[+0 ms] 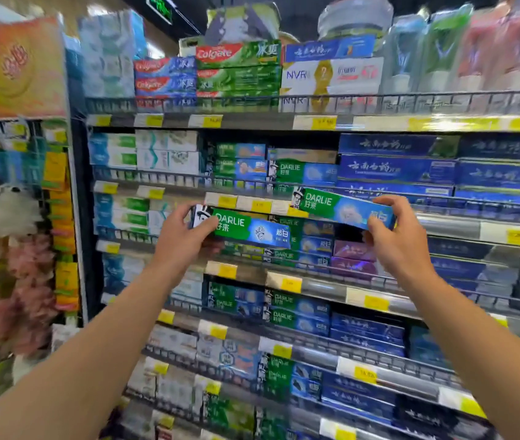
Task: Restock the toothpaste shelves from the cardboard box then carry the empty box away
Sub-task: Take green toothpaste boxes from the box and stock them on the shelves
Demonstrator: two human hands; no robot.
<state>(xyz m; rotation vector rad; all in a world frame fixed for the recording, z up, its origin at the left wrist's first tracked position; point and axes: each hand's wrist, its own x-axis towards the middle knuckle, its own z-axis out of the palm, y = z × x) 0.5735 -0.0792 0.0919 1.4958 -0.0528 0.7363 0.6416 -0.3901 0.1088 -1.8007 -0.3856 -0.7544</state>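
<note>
My left hand [182,235] grips the left end of a green and blue Darlie toothpaste box [246,228], held level in front of the middle shelf. My right hand [398,233] grips the right end of a second Darlie toothpaste box [334,206], slightly higher and tilted down to the right. Both boxes hang just in front of the stacked Darlie boxes [303,242] on the shelf behind its wire rail. The cardboard box is out of view.
Wire-fronted shelves [315,100] hold Colgate boxes [207,74] at the top and dark blue toothpaste boxes [411,169] on the right. Yellow price tags [290,284] line the shelf edges. Hanging goods and a plush item [7,214] stand at the left.
</note>
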